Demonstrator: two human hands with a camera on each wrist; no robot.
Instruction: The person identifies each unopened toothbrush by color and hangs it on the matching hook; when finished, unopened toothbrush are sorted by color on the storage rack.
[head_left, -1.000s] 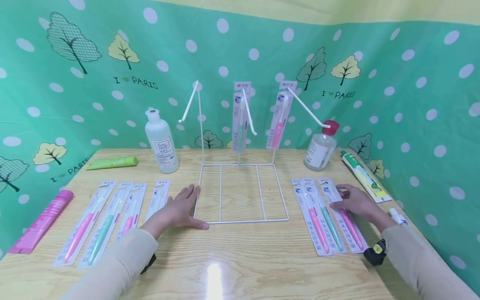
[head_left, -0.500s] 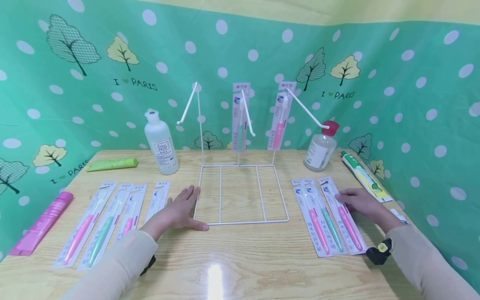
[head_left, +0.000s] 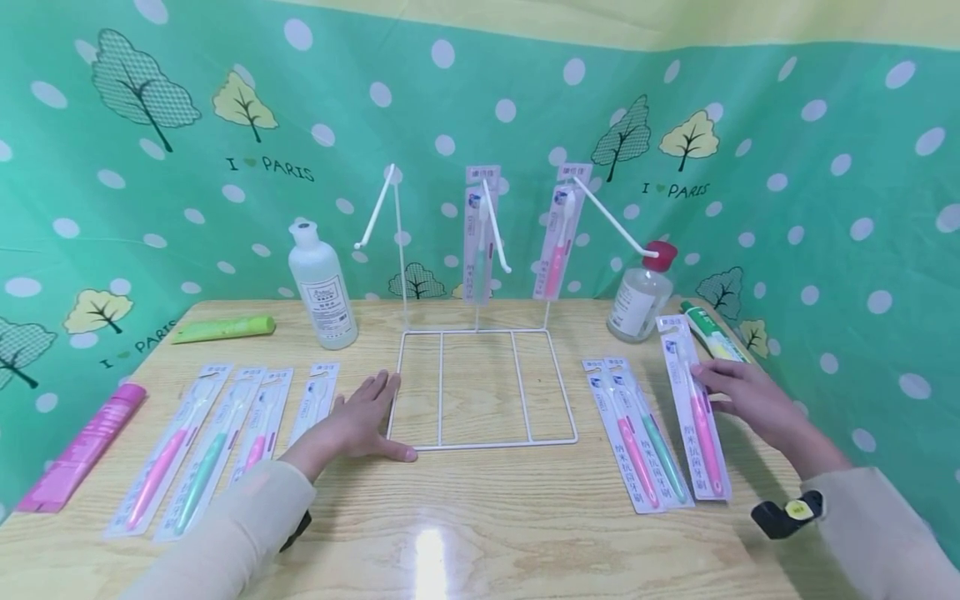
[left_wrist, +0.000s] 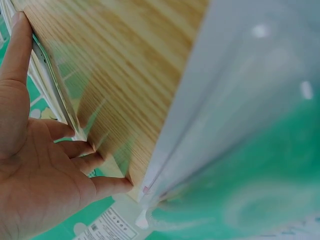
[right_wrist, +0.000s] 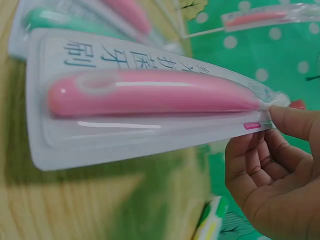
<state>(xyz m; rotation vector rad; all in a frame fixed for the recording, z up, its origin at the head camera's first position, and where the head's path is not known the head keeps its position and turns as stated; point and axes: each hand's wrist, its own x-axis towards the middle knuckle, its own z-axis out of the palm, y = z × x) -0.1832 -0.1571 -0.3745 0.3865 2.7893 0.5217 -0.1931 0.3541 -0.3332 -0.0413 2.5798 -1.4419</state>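
Observation:
My right hand (head_left: 750,402) pinches the edge of a pink packaged toothbrush (head_left: 701,425), tilted with its top end raised off the table. In the right wrist view the thumb lies on the front of this pack (right_wrist: 155,92), the fingers behind it. On the table to its left lie two more packs, one with a pink toothbrush (head_left: 637,458), one with a green toothbrush (head_left: 663,454). Spread flat, my left hand (head_left: 362,421) rests at the left edge of the white wire rack (head_left: 480,446). Two packs, a green toothbrush (head_left: 480,242) and a pink toothbrush (head_left: 557,250), hang on the rack's hooks.
Several packaged toothbrushes (head_left: 161,467) lie on the left. Behind stand a clear bottle (head_left: 324,287) and a red-capped bottle (head_left: 640,296). A green tube (head_left: 225,328) and a pink tube (head_left: 86,446) lie at left, a toothpaste tube (head_left: 712,333) at right. The rack's left hook (head_left: 375,207) bears nothing.
My right hand has taken hold of the rightmost pink packaged toothbrush and lifted its top end from the table, moving slightly right. The left hand has stayed put.

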